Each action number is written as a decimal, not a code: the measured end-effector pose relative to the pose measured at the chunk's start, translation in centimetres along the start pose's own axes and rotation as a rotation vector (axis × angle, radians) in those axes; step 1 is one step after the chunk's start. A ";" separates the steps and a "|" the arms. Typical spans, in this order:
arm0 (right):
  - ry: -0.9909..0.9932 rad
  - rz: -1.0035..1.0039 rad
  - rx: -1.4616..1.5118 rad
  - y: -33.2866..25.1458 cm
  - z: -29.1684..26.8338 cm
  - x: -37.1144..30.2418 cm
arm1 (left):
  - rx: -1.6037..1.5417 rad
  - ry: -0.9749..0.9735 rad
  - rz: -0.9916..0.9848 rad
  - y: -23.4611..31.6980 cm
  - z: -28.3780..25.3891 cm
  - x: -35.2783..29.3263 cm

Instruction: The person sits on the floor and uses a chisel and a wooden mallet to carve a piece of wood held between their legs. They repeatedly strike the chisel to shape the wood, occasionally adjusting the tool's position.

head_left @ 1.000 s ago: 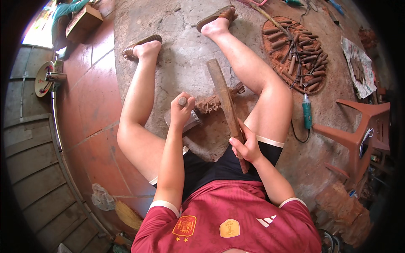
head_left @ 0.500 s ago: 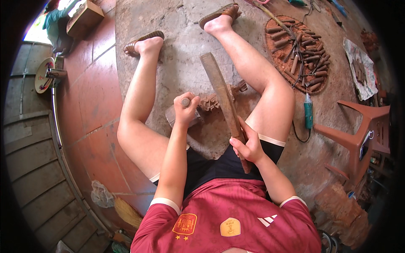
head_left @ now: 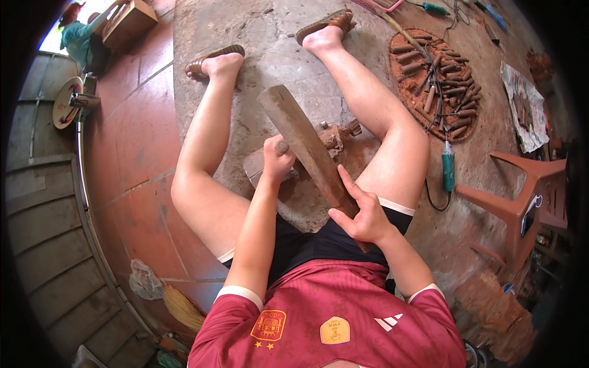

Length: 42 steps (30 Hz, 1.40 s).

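On the far left, grey wooden boards (head_left: 46, 221) stand around 9 o'clock, with a round pale disc (head_left: 61, 110) and a metal cylinder (head_left: 84, 100) just past them toward 10. At 10 o'clock a person in a teal top (head_left: 76, 43) sits beside a brown box (head_left: 130, 27). A clear plastic bag (head_left: 146, 279) lies on the tiles at 8 o'clock, and a straw broom (head_left: 182, 306) rests beside it, nearer 7.

The left hand (head_left: 278, 161) is just off centre at 11 o'clock, its grip closed round a handle (head_left: 281, 146) whose round end shows above the fist. A flat grey piece (head_left: 254, 165) lies below and left of it. A thick wooden bat (head_left: 304, 141) slants across the centre, from nearly 12 o'clock to between 4 and 5. Behind it, toward 1, a rough carved piece (head_left: 334, 138) lies on the concrete floor (head_left: 261, 76).

The right hand (head_left: 367, 218), at 4 o'clock, has its grip on the bat's lower end, index finger extended along it.

At 2 o'clock dark-handled tools (head_left: 461, 84) crowd an oval bed of reddish dust (head_left: 412, 91). A teal power tool (head_left: 448, 168) and a brown plastic stool (head_left: 515, 214) are at 3
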State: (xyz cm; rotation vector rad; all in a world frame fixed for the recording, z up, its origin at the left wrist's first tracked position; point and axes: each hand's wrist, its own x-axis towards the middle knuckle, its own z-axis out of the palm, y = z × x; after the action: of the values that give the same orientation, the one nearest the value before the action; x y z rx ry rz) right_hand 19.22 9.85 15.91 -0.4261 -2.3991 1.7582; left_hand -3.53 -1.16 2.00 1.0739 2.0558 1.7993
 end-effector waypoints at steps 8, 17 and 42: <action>0.142 -0.372 -0.298 -2.9 -0.1 1.5 | -0.569 0.180 -0.360 -1.8 1.6 -1.6; 0.017 -0.181 -0.571 -4.5 -0.3 2.1 | -0.318 0.155 -0.228 -2.0 1.4 -1.2; -0.125 -0.038 -0.669 -2.9 -1.8 5.9 | -0.064 0.134 -0.186 -1.1 1.4 0.9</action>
State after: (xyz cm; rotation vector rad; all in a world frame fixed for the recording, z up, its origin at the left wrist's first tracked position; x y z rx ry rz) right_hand 13.68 12.48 18.84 -0.3343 -3.0199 0.9425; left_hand -3.83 0.50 0.89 0.7358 2.0787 1.8735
